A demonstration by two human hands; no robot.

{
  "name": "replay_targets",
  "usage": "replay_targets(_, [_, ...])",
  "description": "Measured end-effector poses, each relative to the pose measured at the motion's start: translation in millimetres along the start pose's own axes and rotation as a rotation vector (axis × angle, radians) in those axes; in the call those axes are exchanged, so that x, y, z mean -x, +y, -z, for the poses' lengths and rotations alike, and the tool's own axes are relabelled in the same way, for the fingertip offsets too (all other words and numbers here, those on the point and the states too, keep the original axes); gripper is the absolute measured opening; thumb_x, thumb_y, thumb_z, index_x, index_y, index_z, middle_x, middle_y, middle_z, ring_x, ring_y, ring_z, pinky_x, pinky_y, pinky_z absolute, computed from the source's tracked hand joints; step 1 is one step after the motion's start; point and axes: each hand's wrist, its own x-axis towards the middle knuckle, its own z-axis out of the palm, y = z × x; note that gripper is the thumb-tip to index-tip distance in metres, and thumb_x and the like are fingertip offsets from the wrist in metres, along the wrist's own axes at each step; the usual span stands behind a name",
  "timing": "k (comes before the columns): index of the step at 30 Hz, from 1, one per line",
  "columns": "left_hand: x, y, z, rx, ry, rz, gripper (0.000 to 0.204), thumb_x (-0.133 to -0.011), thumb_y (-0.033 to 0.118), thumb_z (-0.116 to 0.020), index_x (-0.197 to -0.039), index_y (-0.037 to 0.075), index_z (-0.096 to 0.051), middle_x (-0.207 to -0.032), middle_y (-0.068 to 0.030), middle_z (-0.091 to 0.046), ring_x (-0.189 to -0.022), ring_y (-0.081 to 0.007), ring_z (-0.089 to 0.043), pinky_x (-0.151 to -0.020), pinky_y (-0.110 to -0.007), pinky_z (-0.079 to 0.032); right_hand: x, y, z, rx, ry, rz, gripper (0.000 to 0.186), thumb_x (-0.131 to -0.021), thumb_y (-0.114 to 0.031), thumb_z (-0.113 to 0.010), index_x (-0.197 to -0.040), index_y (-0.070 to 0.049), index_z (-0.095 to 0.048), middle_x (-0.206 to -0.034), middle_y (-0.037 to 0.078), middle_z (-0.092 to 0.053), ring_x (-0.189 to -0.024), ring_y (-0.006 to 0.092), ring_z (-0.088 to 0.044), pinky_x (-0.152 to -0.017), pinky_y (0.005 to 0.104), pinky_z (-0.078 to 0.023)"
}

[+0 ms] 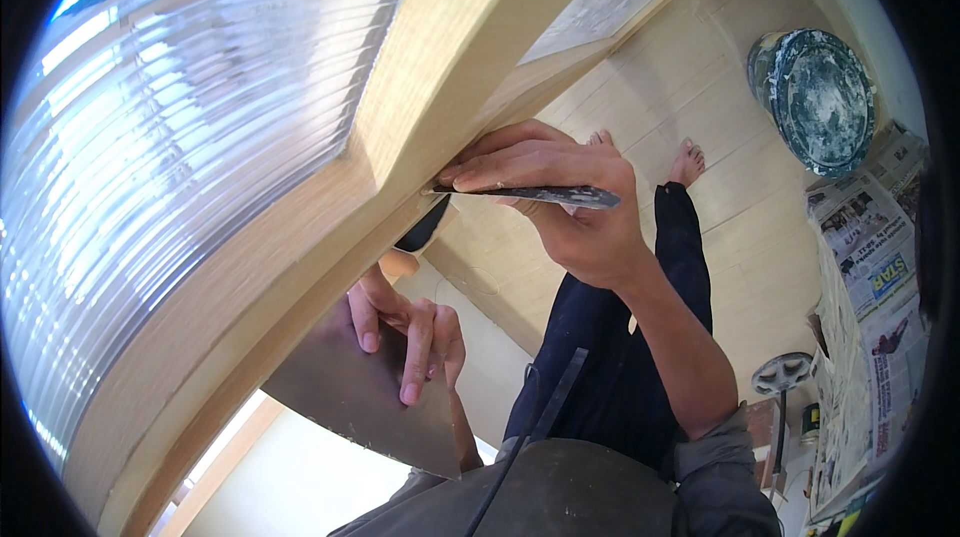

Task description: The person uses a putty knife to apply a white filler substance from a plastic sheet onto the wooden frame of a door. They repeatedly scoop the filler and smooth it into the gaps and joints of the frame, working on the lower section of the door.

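Observation:
My right hand (pixel 585 197) is closed round a thin putty knife (pixel 560 197) smeared with pale filler, seen nearly edge-on. Its far tip meets the edge of a light wooden frame (pixel 420 127), and my fingers lie against the wood. Lower down, my left hand (pixel 410 332) grips a broad, flat metal scraper plate (pixel 340 387), with fingertips spread over its face. This plate sits just under the frame. Part of a dark, rounded object (pixel 425 227) shows between the two hands, too hidden to name.
Ribbed glass (pixel 200 167) fills the frame at the left. A paint-splattered bucket (pixel 820 102) stands on the pale floor at the far right, beside spread newspapers (pixel 870 257). A round grey disc on a stem (pixel 783 373) and a small can (pixel 810 422) are at the lower right.

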Motion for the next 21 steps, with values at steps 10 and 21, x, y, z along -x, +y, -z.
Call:
replay_targets(10, [-0.2,-2.3,-12.6,-0.037,0.075,-0.051,0.018,-0.1,0.023,-0.04,-0.086,0.011,-0.045,-0.147,0.0041,-0.037,-0.055,-0.0132,-0.068,-0.04,-0.021,-0.036,-4.3,-8.4,-0.7,-0.086,0.005,-0.067,0.026,-0.081,0.007,-0.063,-0.099,-0.006,-0.074,-0.098,0.007,-0.072,-0.102,0.0208,-0.063,-0.087,0.032,-0.052])
replay_targets(21, [6.7,-6.2,-18.6,-0.076,0.237,-0.088,0.03,-0.102,0.033,-0.036,-0.085,0.009,-0.042,-0.148,0.0077,-0.039,-0.052,-0.0161,-0.066,-0.045,-0.026,-0.037,14.8,-11.9,13.5,-0.081,0.037,-0.063,0.032,-0.079,0.006,-0.065,-0.108,-0.004,-0.071,-0.104,0.011,-0.071,-0.103,0.0245,-0.064,-0.093,0.035,-0.049])
